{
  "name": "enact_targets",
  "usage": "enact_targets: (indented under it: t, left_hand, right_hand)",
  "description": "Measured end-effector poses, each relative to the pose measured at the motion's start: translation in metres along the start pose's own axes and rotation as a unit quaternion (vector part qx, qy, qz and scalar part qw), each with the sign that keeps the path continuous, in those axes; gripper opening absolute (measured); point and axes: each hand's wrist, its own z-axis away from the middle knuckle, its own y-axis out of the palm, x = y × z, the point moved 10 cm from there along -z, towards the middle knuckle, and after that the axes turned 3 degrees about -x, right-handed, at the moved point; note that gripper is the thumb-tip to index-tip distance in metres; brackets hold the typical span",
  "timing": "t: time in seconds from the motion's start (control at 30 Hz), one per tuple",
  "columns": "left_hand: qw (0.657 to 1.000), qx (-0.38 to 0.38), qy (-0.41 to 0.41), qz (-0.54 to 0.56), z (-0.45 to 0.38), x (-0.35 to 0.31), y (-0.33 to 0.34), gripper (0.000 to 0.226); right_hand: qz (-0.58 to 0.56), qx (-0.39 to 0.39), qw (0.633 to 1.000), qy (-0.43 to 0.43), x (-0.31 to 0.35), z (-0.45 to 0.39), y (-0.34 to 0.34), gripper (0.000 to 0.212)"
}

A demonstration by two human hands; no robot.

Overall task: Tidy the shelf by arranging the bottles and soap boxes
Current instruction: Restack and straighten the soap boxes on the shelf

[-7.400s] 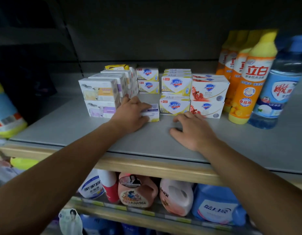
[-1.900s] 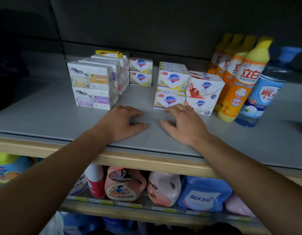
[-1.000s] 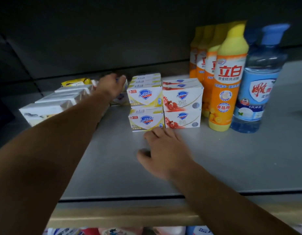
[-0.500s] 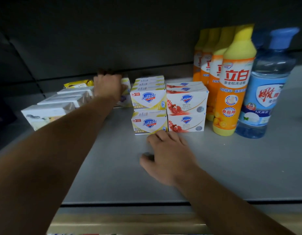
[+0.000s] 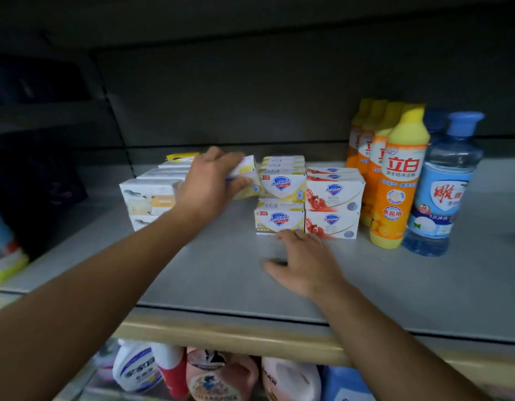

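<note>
Grey shelf (image 5: pixel 366 285) carries stacked Safeguard boxes (image 5: pixel 281 218). Left hand (image 5: pixel 207 186) grasps a tilted yellow soap box (image 5: pixel 246 180) beside them; light, rigid carton, best held across its sides. Right hand (image 5: pixel 305 264) rests flat, fingers relaxed.

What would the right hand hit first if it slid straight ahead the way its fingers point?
The right hand lies flat on the shelf, fingers aimed at the yellow soap box on the bottom of the stack. Its fingertips already look at that box's front edge, so it would likely meet that first; contact is unclear.
</note>
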Motion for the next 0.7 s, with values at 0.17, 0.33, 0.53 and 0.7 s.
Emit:
enact_targets:
  t: [0.17,0.33,0.53,0.7]
  left_hand:
    - [0.996,0.056,0.015,0.07,0.054,-0.018,0.021,0.047]
    - [0.987,0.111,0.02,0.11,0.075,-0.029,0.038,0.044]
    - [0.947,0.056,-0.161,0.272,0.085,0.017,0.033,0.052]
    - [0.853,0.074,-0.231,0.461,0.111,0.031,0.054,0.047]
  right_hand:
    - [-0.172,-0.06,0.98,-0.075,0.014,0.013,-0.023,0.093]
    - [-0.197,-0.068,0.966,-0.154,0.032,0.022,-0.03,0.089]
    - [-0.237,-0.083,0.958,-0.136,0.025,0.02,-0.033,0.077]
    - [-0.286,-0.107,0.949,-0.081,0.013,0.017,-0.038,0.079]
